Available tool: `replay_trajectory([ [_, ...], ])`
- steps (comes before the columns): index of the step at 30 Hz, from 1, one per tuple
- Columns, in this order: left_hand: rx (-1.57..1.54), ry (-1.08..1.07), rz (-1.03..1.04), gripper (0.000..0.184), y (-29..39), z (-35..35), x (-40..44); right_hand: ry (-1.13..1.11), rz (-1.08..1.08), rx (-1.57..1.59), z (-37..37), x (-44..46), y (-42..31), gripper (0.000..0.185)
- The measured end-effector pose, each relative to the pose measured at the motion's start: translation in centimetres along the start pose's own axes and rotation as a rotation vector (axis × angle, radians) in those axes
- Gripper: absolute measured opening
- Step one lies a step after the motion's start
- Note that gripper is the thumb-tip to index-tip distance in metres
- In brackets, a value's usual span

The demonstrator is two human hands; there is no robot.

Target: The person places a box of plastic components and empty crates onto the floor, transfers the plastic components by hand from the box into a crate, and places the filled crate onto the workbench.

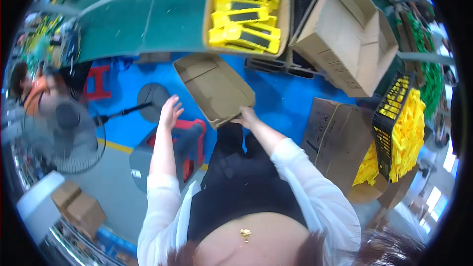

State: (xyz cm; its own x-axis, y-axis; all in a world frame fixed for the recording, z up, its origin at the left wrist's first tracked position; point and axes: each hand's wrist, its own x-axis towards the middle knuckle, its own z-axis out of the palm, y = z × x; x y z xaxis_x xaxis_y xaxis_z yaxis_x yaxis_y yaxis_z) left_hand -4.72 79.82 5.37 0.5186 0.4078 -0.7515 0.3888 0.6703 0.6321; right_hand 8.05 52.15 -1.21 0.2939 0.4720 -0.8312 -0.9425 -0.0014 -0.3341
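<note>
My right hand (245,117) grips the near right corner of a shallow, empty cardboard tray (217,88), its thumb inside the rim. The tray hangs tilted above the blue floor, in front of my legs. To the left of the tray my left hand (171,111) is raised with its fingers apart, touching nothing. Beyond the tray, a cardboard box (209,19) full of yellow parts with dark panels (253,37) stands at the edge of the green table (148,19).
A large open carton (340,34) leans at the upper right. A black crate (391,128) and yellow pieces (409,138) are at the right, by another carton (327,133). A fan (66,130), a red stool (99,83) and a person (42,88) are at the left.
</note>
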Motion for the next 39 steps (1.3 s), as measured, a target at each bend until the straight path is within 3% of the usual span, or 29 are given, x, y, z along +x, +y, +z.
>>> replay_trajectory([
  [2, 0.073, -0.027, 0.008, 0.055, 1.2, 2.5, -0.5, 0.123, -0.132, 0.056, 1.8, 1.4, -0.7, 0.048],
  [4, 0.220, -0.046, -0.036, 0.051, 1.6, 3.9, -0.4, 0.404, -0.088, -0.272, 2.6, 3.1, -1.1, 0.049],
  [6, 0.434, -0.089, -0.098, 0.046, 2.6, 5.4, -0.1, 0.383, -0.004, -0.482, 1.3, 3.1, -2.1, 0.048],
  [8, 0.610, -0.267, -0.109, 0.042, 3.8, 9.3, -0.7, 0.090, 0.055, -0.574, -2.5, -0.1, -3.7, 0.045],
  [10, 0.716, -0.540, -0.166, 0.040, 4.0, 13.6, -0.6, 0.232, 0.052, -0.443, -6.7, -4.7, -4.4, 0.040],
  [12, 0.890, -0.804, -0.191, 0.041, 3.4, 19.5, -1.7, 0.406, -0.133, -0.377, -14.0, -9.5, -3.9, 0.038],
  [15, 1.136, -1.145, -0.152, 0.041, 2.3, 30.4, -6.8, 0.873, -0.349, -0.260, -23.9, -22.2, -4.5, 0.021],
  [18, 1.126, -1.469, -0.103, 0.037, -2.1, 39.9, -11.2, 1.136, -0.632, 0.279, -31.9, -35.6, -3.7, 0.017],
  [21, 1.066, -1.508, -0.056, 0.034, -6.5, 49.9, -15.8, 1.447, -0.697, 0.239, -41.0, -46.9, -1.9, 0.024],
  [24, 0.897, -1.330, 0.207, 0.034, -11.0, 60.3, -18.1, 1.546, -0.929, 0.349, -52.7, -55.7, -2.2, 0.023],
  [26, 0.865, -1.085, 0.367, 0.036, -14.0, 67.5, -17.4, 1.673, -0.886, 0.266, -61.6, -60.1, -4.8, 0.032],
  [28, 0.797, -0.904, 0.450, 0.038, -16.2, 74.0, -16.0, 1.855, -0.799, -0.024, -73.4, -63.1, -7.6, 0.039],
  [29, 0.768, -0.892, 0.390, 0.038, -17.3, 75.9, -16.1, 1.910, -0.724, -0.161, -77.7, -62.1, -7.9, 0.043],
  [31, 0.663, -0.865, 0.290, 0.038, -18.7, 79.9, -16.6, 1.834, -0.658, -0.190, -83.0, -61.1, -10.5, 0.047],
  [32, 0.851, -0.906, 0.700, 0.037, -19.4, 80.8, -17.0, 1.799, -0.641, -0.212, -85.1, -60.6, -12.0, 0.049],
  [34, 0.884, -0.822, 0.574, 0.034, -20.4, 82.1, -19.1, 1.683, -0.655, -0.535, -88.1, -58.7, -13.1, 0.033],
  [36, 0.875, -0.759, 0.557, 0.033, -20.4, 82.3, -19.4, 1.276, -0.480, -0.340, -86.0, -59.8, -14.8, 0.032],
  [39, 0.965, -0.653, 0.645, 0.033, -20.3, 82.6, -20.1, 1.145, -0.510, -0.139, -84.4, -60.7, -15.6, 0.024],
])
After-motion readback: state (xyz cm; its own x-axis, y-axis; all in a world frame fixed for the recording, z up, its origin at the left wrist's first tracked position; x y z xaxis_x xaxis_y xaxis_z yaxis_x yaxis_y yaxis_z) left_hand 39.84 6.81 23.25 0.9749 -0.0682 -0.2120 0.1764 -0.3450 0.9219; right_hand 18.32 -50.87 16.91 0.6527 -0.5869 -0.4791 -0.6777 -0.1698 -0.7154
